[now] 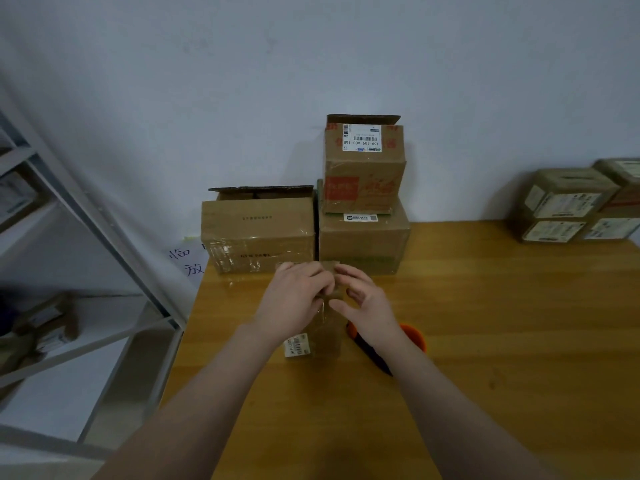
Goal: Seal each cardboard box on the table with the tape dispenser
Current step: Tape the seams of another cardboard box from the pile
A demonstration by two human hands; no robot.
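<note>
A small cardboard box (327, 337) with a barcode label stands on the wooden table (502, 341) at the centre. My left hand (298, 299) lies over its top, fingers curled round the far upper edge. My right hand (369, 299) is cupped beside it, with fingertips touching the box's top right and the thumb stretched toward the left hand. The orange and black tape dispenser (412, 336) lies on the table under my right wrist, partly hidden. Neither hand holds it.
Against the wall stand a wide box (258, 233) with raised flaps, a closed box (363, 242), and on that a smaller box (363, 168) with one flap up. Several labelled boxes (568, 206) are stacked at the far right. A metal shelf (86, 237) stands to the left.
</note>
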